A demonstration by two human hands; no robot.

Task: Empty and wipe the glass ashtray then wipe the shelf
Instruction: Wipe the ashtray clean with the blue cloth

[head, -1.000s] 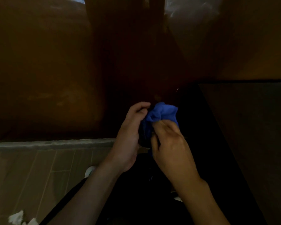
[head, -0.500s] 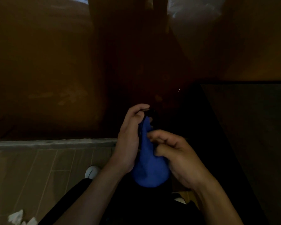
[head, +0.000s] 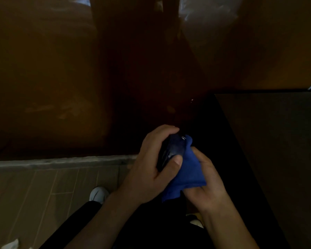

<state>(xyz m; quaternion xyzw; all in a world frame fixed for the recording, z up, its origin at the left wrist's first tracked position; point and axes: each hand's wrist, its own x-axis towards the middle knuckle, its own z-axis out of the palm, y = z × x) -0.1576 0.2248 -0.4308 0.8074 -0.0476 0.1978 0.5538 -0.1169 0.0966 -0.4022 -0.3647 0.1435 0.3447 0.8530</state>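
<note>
In dim light my left hand (head: 151,166) grips the dark glass ashtray (head: 171,150) on edge, fingers over its top rim and thumb on its lower side. A blue cloth (head: 185,171) is pressed against the ashtray's right face and hangs down below it. My right hand (head: 206,184) is shut on the cloth from the right and underneath. Most of the ashtray is hidden by my fingers and the cloth. The dark shelf (head: 269,141) lies to the right of my hands.
A brown wooden wall (head: 52,78) rises in front, with a pale baseboard (head: 61,161) over a tiled floor (head: 34,198). White crumpled paper (head: 11,245) lies at the bottom left. My white shoe (head: 98,194) and dark trousers show below.
The cloth has shifted from hanging below my hands to lying against the ashtray's right side. My right hand dropped lower and turned palm up under it; my left thumb now shows on the ashtray.
</note>
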